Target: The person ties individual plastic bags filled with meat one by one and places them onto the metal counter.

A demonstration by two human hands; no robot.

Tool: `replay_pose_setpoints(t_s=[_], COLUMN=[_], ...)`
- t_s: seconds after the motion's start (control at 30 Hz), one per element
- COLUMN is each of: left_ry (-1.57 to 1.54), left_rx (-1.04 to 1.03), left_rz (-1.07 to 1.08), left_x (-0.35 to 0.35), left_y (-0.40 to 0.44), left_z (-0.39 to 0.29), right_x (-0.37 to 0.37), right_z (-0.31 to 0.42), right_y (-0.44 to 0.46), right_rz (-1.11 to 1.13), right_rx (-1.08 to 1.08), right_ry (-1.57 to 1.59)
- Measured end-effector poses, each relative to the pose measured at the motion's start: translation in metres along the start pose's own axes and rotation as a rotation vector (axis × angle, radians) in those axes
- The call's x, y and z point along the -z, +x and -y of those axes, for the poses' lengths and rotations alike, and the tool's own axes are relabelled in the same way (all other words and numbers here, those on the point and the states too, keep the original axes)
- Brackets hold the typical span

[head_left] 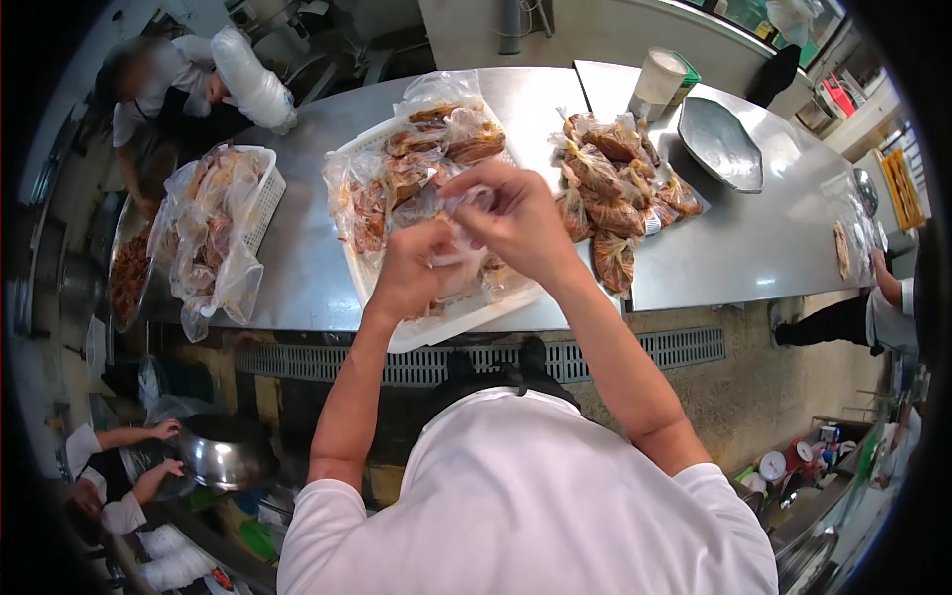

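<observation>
Both hands work at the gathered top of a clear plastic bag over the white basket. My left hand is closed around the plastic on the near side. Beside it, my right hand pinches the twisted plastic between thumb and fingers. The bag's lower part is mostly hidden by my hands. In the basket lie several clear bags of reddish-brown food, some with loose, crumpled tops. To the right, a heap of filled bags rests on the steel table, their necks drawn together.
On the steel table a second white basket overflows with bags at left, beside a tray of reddish food. A tub and grey plate stand right. Co-workers are at left, lower left with a metal pot, and right.
</observation>
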State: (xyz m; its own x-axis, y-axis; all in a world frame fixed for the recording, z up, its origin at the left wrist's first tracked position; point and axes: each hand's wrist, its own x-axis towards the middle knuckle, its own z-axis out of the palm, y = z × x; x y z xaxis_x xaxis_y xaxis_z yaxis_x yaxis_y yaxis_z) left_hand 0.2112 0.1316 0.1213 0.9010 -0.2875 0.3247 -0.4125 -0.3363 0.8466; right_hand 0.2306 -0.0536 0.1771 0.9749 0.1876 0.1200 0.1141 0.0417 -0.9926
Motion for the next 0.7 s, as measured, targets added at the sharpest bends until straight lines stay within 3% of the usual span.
replay_pose_setpoints(t_s=[0.1, 0.2, 0.27, 0.3, 0.33, 0.37, 0.4, 0.43, 0.47, 0.5, 0.53, 0.6, 0.67, 0.7], left_ry=[-0.051, -0.159, -0.346, -0.346, -0.245, -0.194, -0.147, -0.289, -0.428, -0.613, -0.610, -0.215, 0.181, 0.057], left_rx=[0.006, 0.017, 0.006, 0.008, -0.117, -0.178, -0.242, -0.173, -0.103, -0.094, -0.090, -0.148, -0.239, -0.039], left_rz=[-0.148, -0.296, -0.335, -0.333, -0.202, -0.131, -0.062, -0.111, -0.158, -0.132, -0.132, -0.190, -0.237, -0.237], left_x=[0.014, 0.009, -0.012, -0.020, -0.029, -0.033, -0.037, -0.036, -0.034, -0.029, -0.029, -0.031, -0.038, -0.046], left_y=[0.015, 0.025, 0.030, 0.029, 0.028, 0.027, 0.028, 0.028, 0.028, 0.030, 0.030, 0.025, 0.020, 0.017], left_z=[-0.008, -0.037, -0.063, -0.061, -0.057, -0.054, -0.055, -0.057, -0.059, -0.063, -0.061, -0.050, -0.032, -0.026], right_x=[0.020, 0.034, 0.012, -0.001, -0.009, -0.012, -0.016, -0.017, -0.015, -0.014, -0.014, 0.002, 0.001, -0.006], right_z=[-0.015, -0.041, -0.057, -0.064, -0.072, -0.088, -0.096, -0.104, -0.110, -0.095, -0.086, -0.102, -0.098, -0.095], right_y=[0.000, -0.005, -0.020, -0.031, -0.036, -0.036, -0.033, -0.031, -0.030, -0.028, -0.024, -0.023, -0.024, -0.022], right_rz=[0.161, -0.209, -0.177, -0.196, -0.216, -0.222, -0.204, -0.185, -0.193, -0.289, -0.377, -0.254, 0.038, 0.028], right_rx=[0.313, 0.583, 0.594, 0.544, 0.488, 0.483, 0.335, 0.186, 0.183, 0.126, 0.066, 0.050, 0.103, 0.394], right_ry=[0.216, -0.163, -0.148, -0.344, -0.542, -0.545, -0.253, 0.040, 0.044, 0.273, 0.503, 0.438, 0.156, -0.257])
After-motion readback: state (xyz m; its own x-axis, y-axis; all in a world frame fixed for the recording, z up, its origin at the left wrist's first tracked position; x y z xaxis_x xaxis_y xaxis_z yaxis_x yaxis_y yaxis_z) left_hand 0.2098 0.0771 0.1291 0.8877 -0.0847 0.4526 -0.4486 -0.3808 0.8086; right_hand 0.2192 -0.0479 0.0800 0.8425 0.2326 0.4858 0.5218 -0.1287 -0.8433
